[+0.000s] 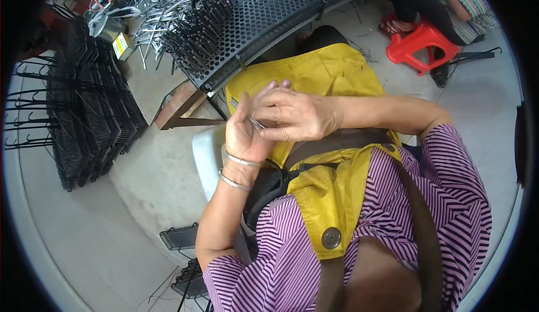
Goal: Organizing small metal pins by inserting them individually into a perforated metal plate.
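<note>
My left hand (246, 135), with two silver bangles at the wrist, is turned palm up above the yellow apron (314, 70) on my lap. A few thin silver metal strips (257, 123) lie across its palm, and their ends show beside the thumb. From the right, my right hand (300, 114) reaches over, its bent fingers laid on the left palm and against the strips. Those fingers cover most of the strips, so I cannot make out how many there are. Both hands are closed together around them.
Ahead stands a table with a black perforated mesh panel (269, 17), dark upright pieces (196, 37) and a heap of silver strips (163, 8). A small yellow box (122, 46) sits left. Black hooked racks (90, 98) are stacked at far left. Another person sits near a red stool (421, 48).
</note>
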Demonstrator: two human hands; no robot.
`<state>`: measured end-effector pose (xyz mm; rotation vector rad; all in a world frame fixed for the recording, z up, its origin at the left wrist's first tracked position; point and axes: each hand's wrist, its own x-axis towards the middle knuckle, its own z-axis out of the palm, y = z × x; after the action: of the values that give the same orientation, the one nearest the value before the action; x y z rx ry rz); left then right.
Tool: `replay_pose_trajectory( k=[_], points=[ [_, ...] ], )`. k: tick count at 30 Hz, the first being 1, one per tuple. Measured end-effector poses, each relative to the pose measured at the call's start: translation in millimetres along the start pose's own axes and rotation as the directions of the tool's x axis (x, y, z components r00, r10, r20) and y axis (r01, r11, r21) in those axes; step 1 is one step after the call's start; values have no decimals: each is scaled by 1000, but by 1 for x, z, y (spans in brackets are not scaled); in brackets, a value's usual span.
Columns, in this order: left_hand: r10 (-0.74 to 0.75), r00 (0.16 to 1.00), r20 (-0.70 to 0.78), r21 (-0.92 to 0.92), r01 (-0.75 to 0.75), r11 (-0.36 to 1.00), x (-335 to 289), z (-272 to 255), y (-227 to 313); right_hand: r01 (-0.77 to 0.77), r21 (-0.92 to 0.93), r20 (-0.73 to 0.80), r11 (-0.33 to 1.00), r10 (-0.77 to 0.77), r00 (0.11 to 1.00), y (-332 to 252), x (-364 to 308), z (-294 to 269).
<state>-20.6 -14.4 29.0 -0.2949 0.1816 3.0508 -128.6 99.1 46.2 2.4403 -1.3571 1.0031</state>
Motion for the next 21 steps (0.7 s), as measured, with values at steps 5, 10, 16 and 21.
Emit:
replay_pose_trajectory(
  k=[5,10,16,21],
  points=[
    [-47,992,-117,21,50,999,-2,2,1,-130,79,-213,988,144,966,4,12,12],
    [-31,1000,2,77,31,997,-2,4,1,-686,493,-151,535,829,538,13,40,-6],
    [-74,996,51,125,67,990,-1,6,-1,-544,611,-323,576,808,493,58,45,-10],
    [-77,996,37,177,70,982,-1,6,-1,-533,571,-358,625,773,524,74,45,-6]
  ],
)
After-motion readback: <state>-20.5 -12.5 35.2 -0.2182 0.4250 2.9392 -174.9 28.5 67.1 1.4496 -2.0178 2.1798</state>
